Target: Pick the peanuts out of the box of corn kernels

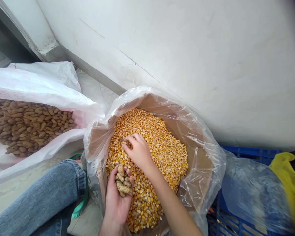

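Note:
Yellow corn kernels (159, 144) fill a paper sack with a clear plastic liner (201, 164). Over the near left part of the corn, my left hand (119, 196) is palm up, its fingers curled round several unshelled peanuts (123, 183). My right hand (137, 150) reaches in from the right, just above the kernels, with its thumb and fingers closed on a peanut (127, 143). Part of that peanut is hidden by the fingers. At the left, a white woven sack (41, 82) stands open with many peanuts (34, 124) inside.
A white wall (199, 49) rises behind the sacks. Blue plastic crates (250, 154) with a clear plastic bag (255, 190) and a yellow bag (285, 177) are at the right. A jeans-clad leg (44, 196) and a green sandal (80, 208) lie at lower left.

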`<state>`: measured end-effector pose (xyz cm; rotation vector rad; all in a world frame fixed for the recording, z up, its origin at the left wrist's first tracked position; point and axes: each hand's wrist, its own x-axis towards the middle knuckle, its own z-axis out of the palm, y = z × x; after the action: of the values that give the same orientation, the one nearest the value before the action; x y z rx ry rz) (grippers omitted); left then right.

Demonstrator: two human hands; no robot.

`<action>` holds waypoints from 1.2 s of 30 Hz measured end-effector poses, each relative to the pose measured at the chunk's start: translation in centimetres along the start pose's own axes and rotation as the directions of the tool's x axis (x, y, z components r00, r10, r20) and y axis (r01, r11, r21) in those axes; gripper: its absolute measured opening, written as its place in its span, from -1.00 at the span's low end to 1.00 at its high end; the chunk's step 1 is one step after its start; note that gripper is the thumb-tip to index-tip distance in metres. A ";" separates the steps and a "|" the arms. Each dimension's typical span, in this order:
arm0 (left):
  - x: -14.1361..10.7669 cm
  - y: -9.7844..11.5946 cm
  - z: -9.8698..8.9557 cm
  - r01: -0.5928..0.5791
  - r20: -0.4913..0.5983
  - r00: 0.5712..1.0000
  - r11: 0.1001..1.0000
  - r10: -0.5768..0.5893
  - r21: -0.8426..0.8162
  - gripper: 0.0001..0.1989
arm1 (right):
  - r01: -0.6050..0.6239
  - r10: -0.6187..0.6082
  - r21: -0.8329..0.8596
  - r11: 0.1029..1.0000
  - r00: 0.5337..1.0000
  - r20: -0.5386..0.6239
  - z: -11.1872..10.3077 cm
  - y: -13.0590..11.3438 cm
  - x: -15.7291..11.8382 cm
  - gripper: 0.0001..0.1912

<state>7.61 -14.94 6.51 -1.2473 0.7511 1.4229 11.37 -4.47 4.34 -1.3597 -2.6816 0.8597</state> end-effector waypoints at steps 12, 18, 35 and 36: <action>0.5 -0.2 -0.4 -0.073 0.012 0.997 0.997 0.073 -0.019 -0.81 | -0.023 0.011 0.172 0.985 0.997 0.070 -0.9 1.1 -1.9 -0.79; 0.4 -0.3 -0.4 -0.082 0.006 0.997 0.997 0.082 0.001 -0.85 | 0.062 -0.061 -0.141 0.988 0.998 0.017 1.9 1.0 1.6 -0.79; 0.9 -0.3 -0.3 -0.141 -0.001 0.990 0.990 0.141 -0.016 -0.83 | 0.077 -0.077 0.006 0.997 0.995 0.058 2.6 0.0 4.0 -0.76; 0.9 -0.3 -0.3 -0.142 0.000 0.990 0.990 0.142 -0.016 -0.83 | 0.093 -0.091 -0.057 0.994 0.995 0.037 3.2 -0.2 4.5 -0.77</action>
<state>8.13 -14.90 5.63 -1.2251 0.8439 1.5469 7.59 -2.66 0.70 -1.2313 -2.7923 0.8095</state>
